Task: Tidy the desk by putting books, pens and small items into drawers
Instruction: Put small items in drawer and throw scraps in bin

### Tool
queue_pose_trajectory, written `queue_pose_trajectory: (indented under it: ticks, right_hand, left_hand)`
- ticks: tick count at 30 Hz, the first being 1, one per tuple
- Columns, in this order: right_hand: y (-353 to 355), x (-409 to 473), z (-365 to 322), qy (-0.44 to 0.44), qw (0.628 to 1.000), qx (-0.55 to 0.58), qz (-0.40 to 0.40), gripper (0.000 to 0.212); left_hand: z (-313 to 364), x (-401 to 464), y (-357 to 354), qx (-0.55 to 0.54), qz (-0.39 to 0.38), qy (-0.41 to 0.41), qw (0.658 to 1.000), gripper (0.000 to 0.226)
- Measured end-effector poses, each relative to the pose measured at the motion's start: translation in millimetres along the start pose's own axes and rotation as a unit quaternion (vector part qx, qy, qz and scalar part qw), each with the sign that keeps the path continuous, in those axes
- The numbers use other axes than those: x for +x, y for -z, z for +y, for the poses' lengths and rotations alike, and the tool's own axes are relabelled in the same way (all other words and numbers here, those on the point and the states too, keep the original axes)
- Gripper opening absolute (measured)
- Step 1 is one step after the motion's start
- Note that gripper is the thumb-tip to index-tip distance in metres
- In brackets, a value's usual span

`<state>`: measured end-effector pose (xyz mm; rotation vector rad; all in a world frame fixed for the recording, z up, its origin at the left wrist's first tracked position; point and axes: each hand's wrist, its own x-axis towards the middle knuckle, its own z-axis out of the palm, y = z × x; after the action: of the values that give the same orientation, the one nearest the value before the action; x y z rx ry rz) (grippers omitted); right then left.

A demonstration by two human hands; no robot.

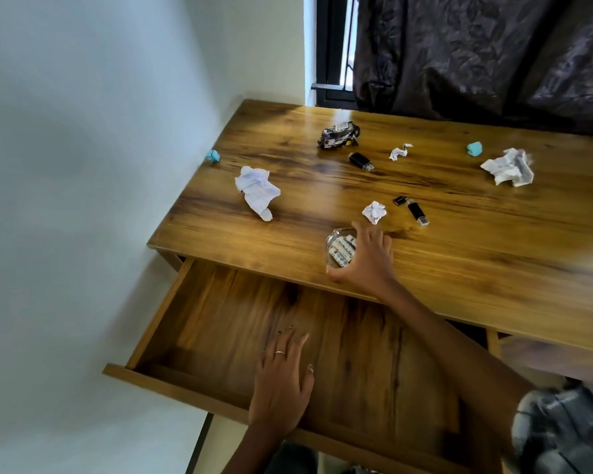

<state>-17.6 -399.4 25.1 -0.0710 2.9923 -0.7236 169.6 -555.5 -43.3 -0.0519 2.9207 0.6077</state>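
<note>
surface [459,268]: a wooden desk top, set into a corner between a white wall and a dark patterned curtain [476,53]
drawer [172,309]: pulled right out under the near edge of the surface, wooden bottom shown bare
left hand [281,381]: held flat over the open drawer, fingers straight and a bit spread, so that grip is open with nothing held; a thin ring is seen on one finger
right hand [367,261]: reached onto the surface near its front edge, fingers and thumb curled round a clear glass dish, so this grip is closed on the dish
clear glass dish [336,246]: sat on the surface just behind the drawer, a few small white tube-like items packed inside, labels too blurry to be read
crumpled papers: a big one at left [255,191], another far right [509,167], a small ball [374,211] just past the right hand, a tiny scrap [399,152] farther back
black wrapper [338,135]: scrunched up near the back
USB sticks: one [416,212] beside the small ball, one [361,161] near the wrapper
blue wads: one [213,156] by the wall, one [474,148] at right
</note>
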Motion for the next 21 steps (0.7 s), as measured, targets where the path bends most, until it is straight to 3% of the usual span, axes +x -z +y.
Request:
queue_pose_trajectory:
  ticks: [9, 13, 17, 21]
  right_hand:
    - [13.6, -118.2, 37.5, 0.008, 0.995, 0.074, -0.059, 0.11]
    - [6.5, -164.5, 69.7, -0.029, 0.993, 0.07, -0.086, 0.109]
    - [-1.4, -184.7, 95.7, -0.079, 0.988, 0.017, -0.132, 0.108]
    - [-5.5, -195.8, 110.8, -0.115, 0.977, 0.0, -0.177, 0.107]
  left_hand:
    - [2.6, -0.4, -0.3, -0.009, 0.001, -0.006, 1.0, 0.055]
    - [18.8, -1.1, -4.4, -0.079, -0.018, 0.003, 0.997, 0.056]
    - [59.6, -4.2, -21.3, -0.173, -0.103, -0.06, 0.978, 0.06]
    - [87.0, -7.7, -35.6, -0.129, -0.218, -0.104, 0.962, 0.064]
